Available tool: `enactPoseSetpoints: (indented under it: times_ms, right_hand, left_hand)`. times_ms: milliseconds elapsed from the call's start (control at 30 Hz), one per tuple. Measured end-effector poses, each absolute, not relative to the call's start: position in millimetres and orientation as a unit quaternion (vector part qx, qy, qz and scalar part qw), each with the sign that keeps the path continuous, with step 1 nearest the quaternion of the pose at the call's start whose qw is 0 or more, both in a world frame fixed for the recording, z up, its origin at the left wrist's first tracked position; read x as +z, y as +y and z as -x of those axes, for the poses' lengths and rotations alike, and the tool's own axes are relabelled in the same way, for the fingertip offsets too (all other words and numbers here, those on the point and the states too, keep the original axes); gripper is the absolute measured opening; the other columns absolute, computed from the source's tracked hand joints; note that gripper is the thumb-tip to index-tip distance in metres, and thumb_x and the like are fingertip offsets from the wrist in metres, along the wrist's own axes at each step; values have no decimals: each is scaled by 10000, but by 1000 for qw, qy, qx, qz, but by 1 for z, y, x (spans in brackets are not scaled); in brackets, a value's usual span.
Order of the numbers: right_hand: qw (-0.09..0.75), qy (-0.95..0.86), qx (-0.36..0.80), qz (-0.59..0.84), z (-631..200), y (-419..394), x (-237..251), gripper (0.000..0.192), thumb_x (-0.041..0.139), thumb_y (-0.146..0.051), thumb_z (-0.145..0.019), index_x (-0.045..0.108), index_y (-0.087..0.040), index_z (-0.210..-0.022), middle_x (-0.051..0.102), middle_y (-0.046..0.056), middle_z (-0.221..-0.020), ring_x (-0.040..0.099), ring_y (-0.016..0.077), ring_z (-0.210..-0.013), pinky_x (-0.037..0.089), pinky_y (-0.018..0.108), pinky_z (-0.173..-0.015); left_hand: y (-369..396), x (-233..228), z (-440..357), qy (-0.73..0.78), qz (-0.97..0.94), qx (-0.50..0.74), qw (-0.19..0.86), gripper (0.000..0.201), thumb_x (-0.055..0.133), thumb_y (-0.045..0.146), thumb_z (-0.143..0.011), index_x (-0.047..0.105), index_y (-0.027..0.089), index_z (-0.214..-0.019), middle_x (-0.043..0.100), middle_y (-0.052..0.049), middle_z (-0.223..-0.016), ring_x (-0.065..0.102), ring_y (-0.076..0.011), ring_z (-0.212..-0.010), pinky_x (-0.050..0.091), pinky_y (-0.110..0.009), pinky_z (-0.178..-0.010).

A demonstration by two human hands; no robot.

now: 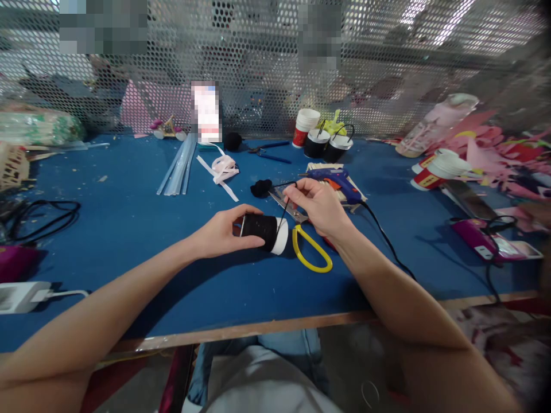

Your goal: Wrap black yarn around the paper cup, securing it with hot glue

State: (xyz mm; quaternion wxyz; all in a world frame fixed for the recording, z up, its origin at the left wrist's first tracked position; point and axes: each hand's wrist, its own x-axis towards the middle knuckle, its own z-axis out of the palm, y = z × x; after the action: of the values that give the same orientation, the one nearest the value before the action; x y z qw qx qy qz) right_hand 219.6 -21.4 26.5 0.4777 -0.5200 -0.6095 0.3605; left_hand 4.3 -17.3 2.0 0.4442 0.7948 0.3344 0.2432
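My left hand (230, 229) is wrapped round a small paper cup (262, 231) lying on its side. Black cord winds about most of the cup, leaving a white band bare at its right end. In a pinch above that end, my right hand (316, 203) holds the black cord (282, 215), drawn taut from the cup. More cord runs left from these fingers to a small black bundle (260, 188). Scissors with a yellow handle (312, 252) lie under and beside my right hand, partly hidden by it.
A blue glue gun (336, 179) rests behind my right hand, its cable trailing right. Farther back are pliers (271, 152), pale ribbon (224, 169), clear glue sticks (176, 169), black-wrapped cups (317, 143) and a phone (207, 112). A perforated metal screen (258, 63) bounds the table.
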Motion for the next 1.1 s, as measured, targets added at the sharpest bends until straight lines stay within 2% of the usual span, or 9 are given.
enactPoseSetpoints:
  times_ms: [233, 400, 600, 900, 1100]
  right_hand:
    - [460, -629, 355, 516, -221, -20, 20, 290, 614, -444, -751, 552, -172, -671, 606, 9, -656, 501, 95, -563, 401, 245, -554]
    - [444, -648, 350, 511, -221, -21, 17, 271, 595, -409, -776, 542, -168, -664, 597, 9, -642, 495, 91, -551, 384, 246, -538]
    - [438, -670, 339, 495, -220, -21, 15, 250, 588, -383, -788, 538, -168, -671, 593, 6, -640, 508, 99, -584, 394, 257, -573]
    - [485, -649, 330, 484, -215, -26, 21, 250, 591, -390, -785, 539, -173, -673, 598, 7, -648, 521, 105, -594, 399, 266, -582]
    - [466, -653, 338, 492, -214, -25, 17, 250, 587, -387, -787, 524, -177, -667, 598, 11, -643, 534, 115, -609, 411, 274, -598]
  left_hand:
    - [-17, 2, -4, 312, -819, 237, 419, 508, 688, 383, -711, 496, 181, -1135, 583, -70, -1077, 589, -199, -941, 509, -324, -789]
    - [-18, 2, -4, 287, -844, 246, 379, 521, 698, 369, -709, 483, 183, -1146, 554, -80, -1118, 571, -206, -996, 492, -330, -832]
    - [-18, 2, -5, 264, -866, 250, 344, 527, 703, 373, -706, 479, 182, -1144, 541, -80, -1107, 559, -205, -1005, 489, -316, -822]
    - [-19, -3, -6, 272, -870, 248, 328, 530, 695, 411, -708, 485, 176, -1134, 558, -82, -1085, 573, -210, -975, 494, -323, -812]
    - [-21, -2, -7, 254, -876, 256, 321, 521, 692, 393, -717, 477, 179, -1141, 548, -91, -1085, 564, -214, -992, 495, -332, -816]
